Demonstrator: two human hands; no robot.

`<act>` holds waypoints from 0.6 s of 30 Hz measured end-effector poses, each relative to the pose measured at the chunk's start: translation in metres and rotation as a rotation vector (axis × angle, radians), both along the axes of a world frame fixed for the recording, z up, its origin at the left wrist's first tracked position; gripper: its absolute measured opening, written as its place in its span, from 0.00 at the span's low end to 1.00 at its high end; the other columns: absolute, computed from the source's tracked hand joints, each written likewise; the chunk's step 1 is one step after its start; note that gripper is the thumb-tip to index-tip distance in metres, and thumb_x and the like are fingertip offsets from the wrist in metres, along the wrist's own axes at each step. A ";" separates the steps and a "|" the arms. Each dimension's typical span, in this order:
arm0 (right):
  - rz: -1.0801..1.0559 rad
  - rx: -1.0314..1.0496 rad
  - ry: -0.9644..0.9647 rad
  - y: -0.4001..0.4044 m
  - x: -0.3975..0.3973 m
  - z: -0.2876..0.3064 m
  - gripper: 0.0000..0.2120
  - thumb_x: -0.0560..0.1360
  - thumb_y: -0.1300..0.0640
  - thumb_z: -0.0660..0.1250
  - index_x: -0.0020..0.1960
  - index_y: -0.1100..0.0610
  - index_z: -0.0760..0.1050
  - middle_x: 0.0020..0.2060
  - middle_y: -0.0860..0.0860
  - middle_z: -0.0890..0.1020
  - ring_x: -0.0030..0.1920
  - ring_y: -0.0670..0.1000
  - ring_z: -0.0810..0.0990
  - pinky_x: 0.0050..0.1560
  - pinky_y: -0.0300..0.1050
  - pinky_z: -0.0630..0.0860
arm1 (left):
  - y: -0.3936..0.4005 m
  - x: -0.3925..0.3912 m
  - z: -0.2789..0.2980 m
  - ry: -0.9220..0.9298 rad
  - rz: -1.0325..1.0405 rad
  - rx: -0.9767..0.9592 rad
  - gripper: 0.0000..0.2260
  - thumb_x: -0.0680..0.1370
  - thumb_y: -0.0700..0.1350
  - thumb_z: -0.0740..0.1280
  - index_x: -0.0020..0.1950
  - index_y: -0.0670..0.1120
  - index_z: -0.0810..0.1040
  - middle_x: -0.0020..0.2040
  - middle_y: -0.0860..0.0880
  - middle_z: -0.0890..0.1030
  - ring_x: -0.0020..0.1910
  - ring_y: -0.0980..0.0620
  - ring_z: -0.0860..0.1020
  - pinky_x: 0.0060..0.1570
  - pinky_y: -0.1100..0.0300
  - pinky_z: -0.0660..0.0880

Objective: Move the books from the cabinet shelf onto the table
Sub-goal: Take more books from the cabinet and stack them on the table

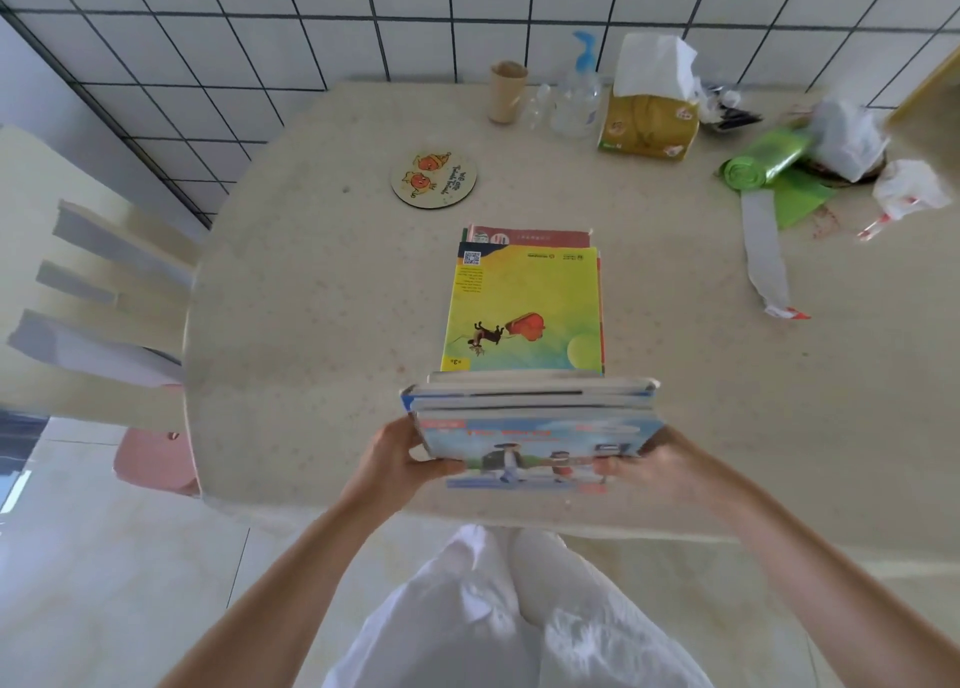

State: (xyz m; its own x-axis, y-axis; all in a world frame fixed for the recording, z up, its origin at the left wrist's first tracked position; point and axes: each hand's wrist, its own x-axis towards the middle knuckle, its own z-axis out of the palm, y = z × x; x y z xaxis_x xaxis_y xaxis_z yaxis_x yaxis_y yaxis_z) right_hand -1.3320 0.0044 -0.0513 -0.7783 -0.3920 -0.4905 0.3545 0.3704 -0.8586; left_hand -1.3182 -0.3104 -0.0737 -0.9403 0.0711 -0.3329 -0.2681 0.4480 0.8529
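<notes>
Book stack (535, 417) clamped between left hand (397, 461), right hand (652, 461); cover title blurred, near edge of table (311, 297) hidden.

both arms reach forward, left hand (397, 458) and right hand (657, 466) clamped with fingers curled, thumbs on top.

A pale beige speckled table (322, 292) with a rounded corner stands against a white tiled wall. At its middle lies a small stack of thin books, a yellow-green cover on top (522, 308). Beyond it sits a round cartoon-printed coaster (434, 179). Along the far edge stand a brown cardboard tube (506, 92), a clear pump bottle with a blue top (576, 100) and a yellow tissue pack (647, 123) (tissue pulled up). At right lie a green roll of plastic bags (763, 159) and crumpled white plastic bags (852, 139).
</notes>
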 end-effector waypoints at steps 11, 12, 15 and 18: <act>-0.346 -0.256 -0.290 -0.003 -0.087 0.047 0.17 0.77 0.61 0.66 0.63 0.48 0.74 0.54 0.50 0.85 0.52 0.55 0.84 0.50 0.53 0.80 | 0.023 -0.099 0.057 -0.297 0.238 0.333 0.15 0.73 0.42 0.74 0.57 0.53 0.78 0.46 0.48 0.87 0.45 0.48 0.85 0.43 0.52 0.79; -0.364 -0.257 -0.331 -0.005 -0.096 0.048 0.16 0.77 0.60 0.66 0.63 0.49 0.74 0.54 0.52 0.85 0.53 0.57 0.84 0.51 0.56 0.80 | 0.026 -0.109 0.058 -0.339 0.252 0.314 0.14 0.72 0.44 0.74 0.56 0.54 0.78 0.45 0.49 0.87 0.45 0.49 0.85 0.44 0.52 0.80; -0.400 -0.210 -0.412 -0.009 -0.123 0.046 0.14 0.78 0.60 0.65 0.63 0.52 0.74 0.52 0.55 0.86 0.51 0.59 0.85 0.48 0.55 0.81 | 0.031 -0.136 0.055 -0.420 0.274 0.250 0.13 0.72 0.47 0.74 0.55 0.55 0.79 0.46 0.49 0.87 0.47 0.48 0.84 0.46 0.52 0.80; -0.435 -0.174 -0.445 -0.012 -0.138 0.039 0.16 0.77 0.60 0.66 0.64 0.54 0.72 0.52 0.56 0.85 0.51 0.59 0.85 0.45 0.55 0.81 | 0.034 -0.149 0.052 -0.448 0.276 0.203 0.11 0.73 0.48 0.74 0.54 0.54 0.79 0.46 0.49 0.86 0.48 0.49 0.84 0.43 0.53 0.80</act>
State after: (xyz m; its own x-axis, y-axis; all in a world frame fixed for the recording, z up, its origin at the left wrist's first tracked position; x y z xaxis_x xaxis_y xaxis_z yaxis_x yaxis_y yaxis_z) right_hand -1.4700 -0.0076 -0.0123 -0.6207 -0.1896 -0.7608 0.7770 -0.0187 -0.6293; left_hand -1.4670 -0.2761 -0.0219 -0.7030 -0.0530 -0.7092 -0.7079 0.1485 0.6905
